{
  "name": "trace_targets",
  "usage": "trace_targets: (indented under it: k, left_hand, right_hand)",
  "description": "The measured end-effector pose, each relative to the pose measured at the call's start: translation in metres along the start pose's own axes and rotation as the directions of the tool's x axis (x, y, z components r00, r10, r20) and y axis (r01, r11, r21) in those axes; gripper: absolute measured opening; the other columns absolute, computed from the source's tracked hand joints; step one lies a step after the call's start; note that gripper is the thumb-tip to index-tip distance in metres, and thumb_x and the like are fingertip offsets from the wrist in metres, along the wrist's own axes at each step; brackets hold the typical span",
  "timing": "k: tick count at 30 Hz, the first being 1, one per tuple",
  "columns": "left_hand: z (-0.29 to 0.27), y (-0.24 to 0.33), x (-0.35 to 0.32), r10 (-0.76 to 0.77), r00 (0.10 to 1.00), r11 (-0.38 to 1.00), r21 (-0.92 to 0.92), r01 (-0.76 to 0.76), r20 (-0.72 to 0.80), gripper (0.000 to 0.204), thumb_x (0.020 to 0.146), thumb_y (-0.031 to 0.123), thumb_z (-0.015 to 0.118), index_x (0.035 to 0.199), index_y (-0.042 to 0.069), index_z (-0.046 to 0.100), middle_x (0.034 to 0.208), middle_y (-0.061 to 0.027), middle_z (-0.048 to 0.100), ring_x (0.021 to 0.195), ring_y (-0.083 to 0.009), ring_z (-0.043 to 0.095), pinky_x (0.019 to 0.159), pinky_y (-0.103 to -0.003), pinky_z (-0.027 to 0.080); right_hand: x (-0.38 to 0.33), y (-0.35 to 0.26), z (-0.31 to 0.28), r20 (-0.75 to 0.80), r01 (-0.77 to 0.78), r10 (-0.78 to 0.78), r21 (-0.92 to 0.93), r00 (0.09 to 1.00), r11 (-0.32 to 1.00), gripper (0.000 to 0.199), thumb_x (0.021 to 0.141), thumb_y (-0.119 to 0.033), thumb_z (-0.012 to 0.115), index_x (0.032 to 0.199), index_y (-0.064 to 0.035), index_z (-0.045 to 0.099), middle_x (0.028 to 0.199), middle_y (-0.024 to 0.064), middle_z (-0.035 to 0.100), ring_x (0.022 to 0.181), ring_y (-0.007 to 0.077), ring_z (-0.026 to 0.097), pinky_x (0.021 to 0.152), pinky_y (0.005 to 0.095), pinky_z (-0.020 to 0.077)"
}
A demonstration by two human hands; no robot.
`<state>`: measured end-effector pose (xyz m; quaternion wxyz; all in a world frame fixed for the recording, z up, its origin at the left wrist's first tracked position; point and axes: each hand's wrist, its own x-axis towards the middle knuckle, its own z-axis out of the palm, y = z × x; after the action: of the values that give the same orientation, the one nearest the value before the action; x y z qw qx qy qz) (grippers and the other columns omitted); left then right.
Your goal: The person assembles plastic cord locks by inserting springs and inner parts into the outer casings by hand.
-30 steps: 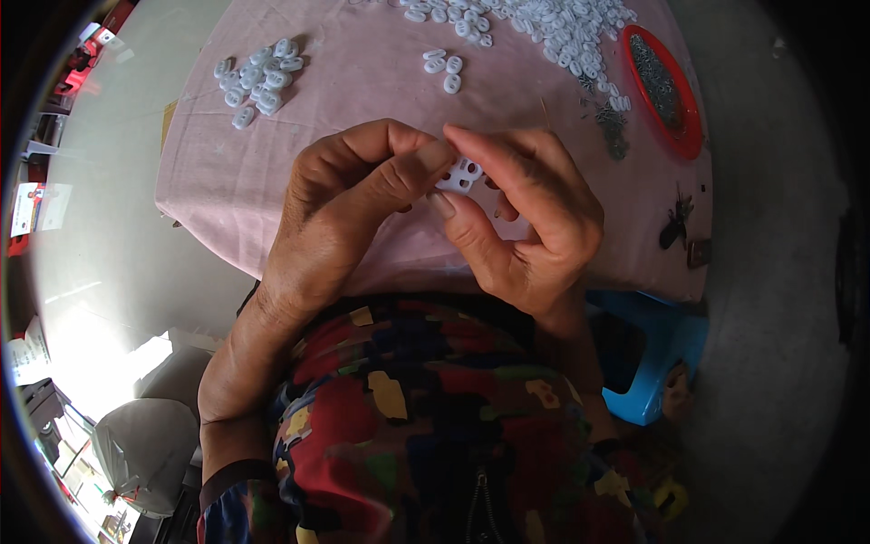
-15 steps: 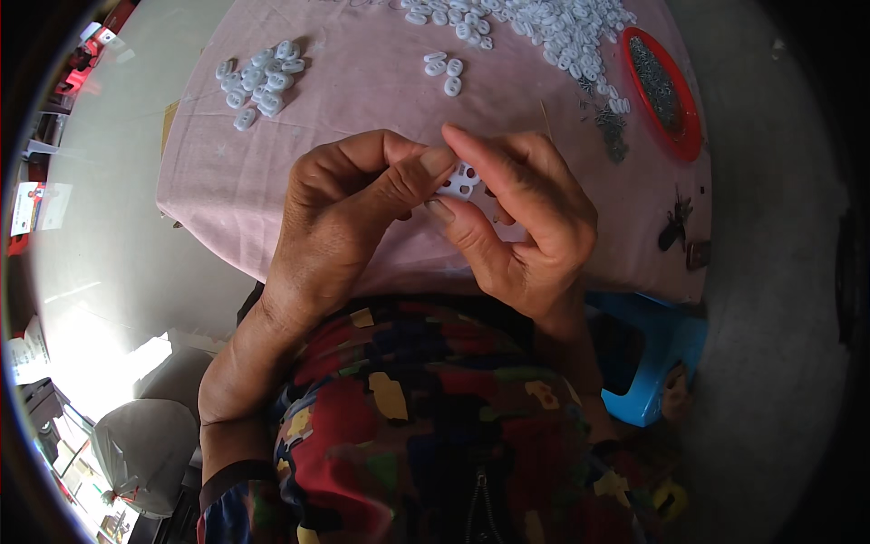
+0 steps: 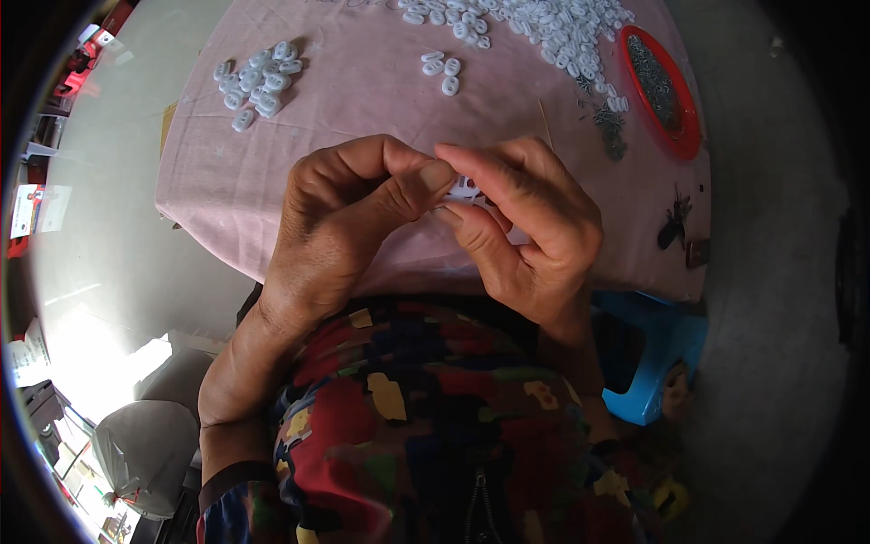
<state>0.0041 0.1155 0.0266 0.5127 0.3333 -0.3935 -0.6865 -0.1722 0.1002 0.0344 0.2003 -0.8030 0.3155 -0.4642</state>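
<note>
Between my two hands, above the near part of the table, is a small white plastic piece with holes [image 3: 465, 189]. My left hand [image 3: 349, 213] pinches its left side between thumb and forefinger. The fingers of my right hand [image 3: 530, 218] close on it from the right, thumb below and forefinger above. Much of the piece is hidden by the fingertips. Beyond my hands lie a few similar white oval pieces [image 3: 451, 67]. A small heap of them [image 3: 260, 80] is at the far left, and a large pile [image 3: 562, 32] spreads along the far right.
A red oval dish [image 3: 691, 136] of small metal parts stands at the table's right edge, with loose metal bits [image 3: 610, 131] beside it. A thin stick [image 3: 546, 122] lies on the pink cloth [image 3: 362, 82]. Dark keys [image 3: 675, 225] rest right; a blue stool [image 3: 671, 354] stands below.
The white piece has tilted and shows less of its face. My right forefinger has come down and the right hand shifted slightly right; my left hand has barely moved.
</note>
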Motion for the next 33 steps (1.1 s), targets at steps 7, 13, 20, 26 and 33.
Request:
trace_targets:
  k: [7,13,20,26,33]
  left_hand:
    - [-0.004,0.000,0.001,-0.004,0.999,1.000,0.014,0.003,0.054,0.010,0.091,0.008,0.062,0.090,-0.001,0.067,0.083,-0.0020,0.066,0.080,-0.0059,0.058,0.075,-0.020,0.046]
    - [-0.005,0.005,0.003,-0.004,0.996,0.999,0.050,0.000,0.090,0.011,0.092,0.008,0.061,0.093,-0.002,0.066,0.085,-0.0021,0.066,0.080,-0.0057,0.057,0.074,-0.020,0.046]
    - [-0.007,0.007,0.002,-0.034,0.994,0.999,0.018,0.032,0.104,0.012,0.091,0.010,0.062,0.092,-0.002,0.066,0.085,-0.0019,0.065,0.081,-0.0057,0.058,0.075,-0.020,0.046]
    - [-0.005,0.005,0.001,-0.020,0.996,0.998,0.063,0.014,0.086,0.012,0.091,0.009,0.062,0.091,-0.002,0.065,0.083,-0.0017,0.065,0.079,-0.0056,0.057,0.074,-0.021,0.046]
    - [-0.001,0.007,-0.001,-0.004,0.998,0.996,0.093,-0.002,0.065,0.011,0.092,0.009,0.062,0.089,-0.001,0.065,0.082,-0.0017,0.065,0.078,-0.0058,0.057,0.072,-0.021,0.046]
  right_hand:
    - [0.001,-0.001,-0.003,0.031,-0.027,0.026,0.025,0.999,0.999,0.037,0.073,0.002,0.072,0.109,-0.0016,0.067,0.083,0.0064,0.061,0.067,0.0115,0.055,0.055,0.0222,0.0429]
    - [0.002,0.004,-0.004,0.039,0.015,-0.015,0.005,0.999,1.000,0.037,0.073,0.000,0.073,0.109,-0.0016,0.067,0.083,0.0048,0.061,0.063,0.0086,0.051,0.051,0.0211,0.0385]
    - [0.004,0.001,-0.007,0.072,-0.027,0.023,0.054,0.997,0.998,0.038,0.072,-0.002,0.075,0.109,-0.0029,0.067,0.083,0.0027,0.062,0.061,0.0056,0.046,0.048,0.0194,0.0323]
    - [0.004,0.001,-0.008,0.065,-0.042,0.036,0.096,0.997,0.995,0.035,0.073,-0.001,0.075,0.107,-0.0018,0.068,0.084,0.0034,0.063,0.063,0.0059,0.048,0.049,0.0193,0.0343]
    - [0.001,0.006,-0.004,0.043,0.023,-0.026,0.073,0.999,0.997,0.032,0.074,0.001,0.074,0.105,0.0005,0.067,0.084,0.0070,0.063,0.066,0.0109,0.055,0.055,0.0218,0.0427]
